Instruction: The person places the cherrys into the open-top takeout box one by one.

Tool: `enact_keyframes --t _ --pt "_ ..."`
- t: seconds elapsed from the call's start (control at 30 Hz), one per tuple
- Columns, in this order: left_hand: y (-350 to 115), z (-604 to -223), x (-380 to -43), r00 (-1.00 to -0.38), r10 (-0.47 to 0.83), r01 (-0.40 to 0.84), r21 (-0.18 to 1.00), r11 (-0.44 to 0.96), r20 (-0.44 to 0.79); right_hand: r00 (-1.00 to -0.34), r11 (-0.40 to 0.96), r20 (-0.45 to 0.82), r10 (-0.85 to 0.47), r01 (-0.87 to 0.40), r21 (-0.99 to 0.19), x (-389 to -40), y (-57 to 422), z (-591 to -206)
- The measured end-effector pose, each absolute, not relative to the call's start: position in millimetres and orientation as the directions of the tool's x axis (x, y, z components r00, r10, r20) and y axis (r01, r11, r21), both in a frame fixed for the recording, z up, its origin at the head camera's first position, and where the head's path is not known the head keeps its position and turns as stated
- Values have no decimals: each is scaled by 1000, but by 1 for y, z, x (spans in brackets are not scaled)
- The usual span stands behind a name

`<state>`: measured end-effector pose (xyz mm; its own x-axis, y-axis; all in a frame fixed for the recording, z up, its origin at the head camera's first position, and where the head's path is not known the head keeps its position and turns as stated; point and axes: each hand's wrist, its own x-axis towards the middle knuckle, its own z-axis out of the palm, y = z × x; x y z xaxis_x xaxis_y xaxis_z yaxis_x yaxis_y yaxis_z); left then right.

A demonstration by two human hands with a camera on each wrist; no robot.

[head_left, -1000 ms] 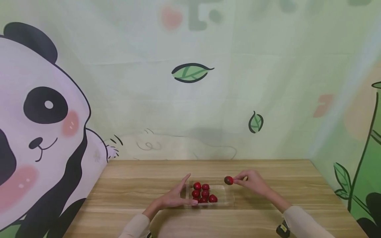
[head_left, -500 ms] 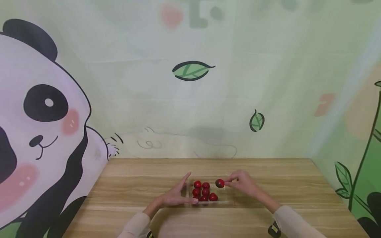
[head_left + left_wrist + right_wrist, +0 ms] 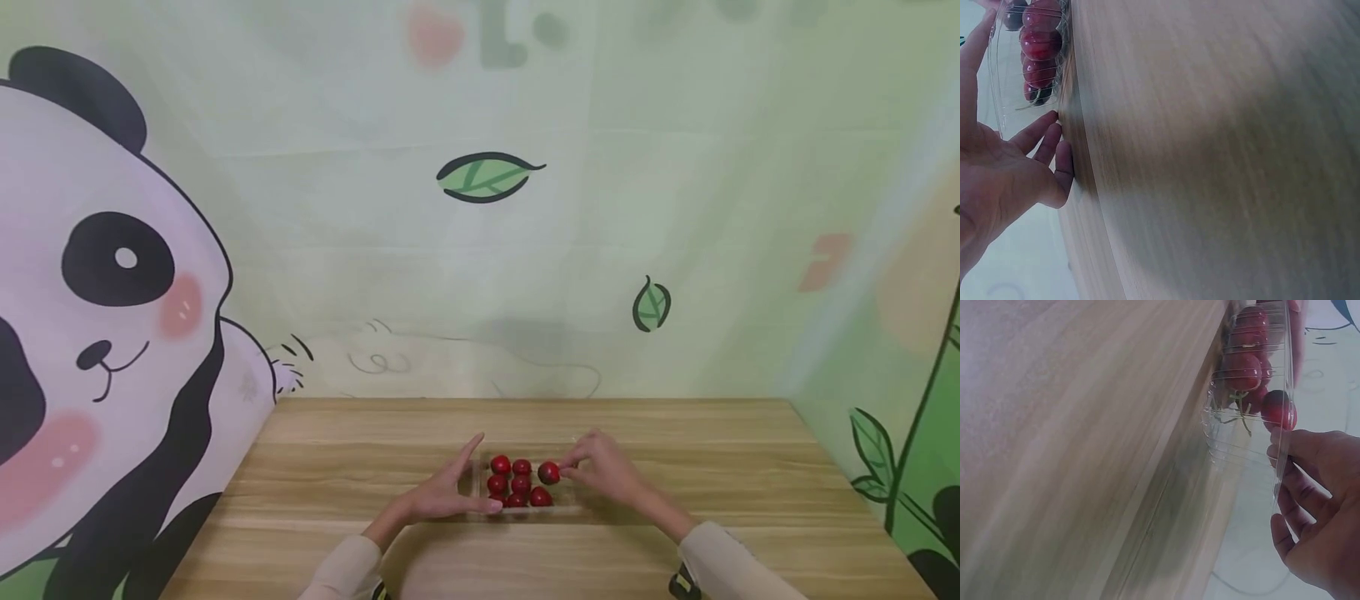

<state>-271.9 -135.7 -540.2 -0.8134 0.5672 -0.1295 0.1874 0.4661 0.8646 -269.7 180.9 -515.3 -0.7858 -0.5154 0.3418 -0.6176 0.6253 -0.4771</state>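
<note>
A clear plastic box stands on the table with several dark red cherries grouped at its left and middle. My left hand is spread around the box's left end, thumb along the near rim and index finger extended on the far side. In the left wrist view its other fingers stand loosely at the box's end. My right hand pinches a cherry between thumb and fingertips, over the right part of the box. Green stems show on cherries inside, in the right wrist view.
The wooden table runs back to a printed cloth backdrop with a panda at left and leaves. Dark wrist cameras sit below both sleeves.
My right hand has carried its cherry left and slightly nearer, from beyond the box's back right to beside the other cherries. The left hand stays at the box's left end.
</note>
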Motion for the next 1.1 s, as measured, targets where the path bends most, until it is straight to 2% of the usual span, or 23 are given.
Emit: enact_keyframes --t 0.2,0.47,0.83,1.1 --pt "-135 -542 -271 -814 567 193 863 466 -124 -796 678 351 -493 -604 -419 -270 174 -523" --pt "-134 -545 -271 -817 563 191 863 468 -125 -844 724 282 -456 -536 -434 -268 168 -529" --pt "-136 -543 -270 -813 567 178 871 458 -133 -821 748 231 -522 -571 -338 -268 164 -524" --pt "-137 -538 -272 -799 584 190 861 471 -143 -821 743 227 -524 -571 -350 -271 161 -524"
